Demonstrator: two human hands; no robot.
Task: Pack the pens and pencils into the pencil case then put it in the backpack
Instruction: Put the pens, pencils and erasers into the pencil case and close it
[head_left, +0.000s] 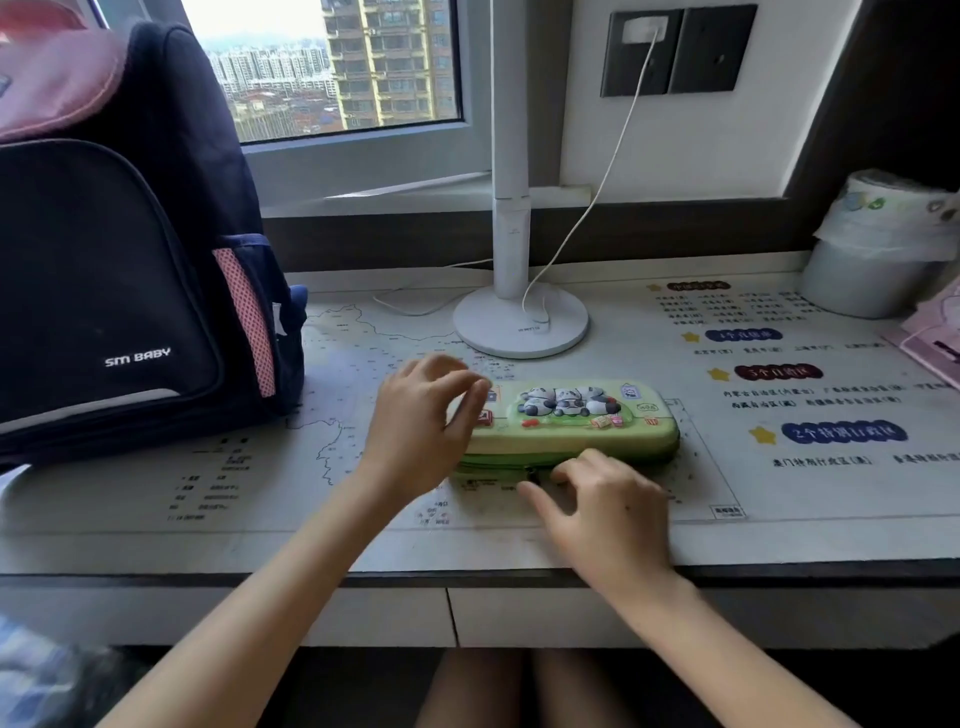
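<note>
A green pencil case (582, 436) with panda figures on its lid lies flat on the desk, its zipper side facing me. My left hand (415, 431) covers the case's left end, with curled fingers over the lid. My right hand (608, 514) is at the front edge, where thumb and forefinger pinch the dark zipper pull (532, 472). The navy and pink backpack (119, 270) stands upright at the left of the desk, about a hand's width from the case. No loose pens or pencils show on the desk.
A white desk lamp (519, 322) with its cable stands just behind the case. A printed map mat (779, 467) covers the desk. A white bin with a liner (872, 249) and a pink item (935, 332) sit at the far right. The desk's front edge is near me.
</note>
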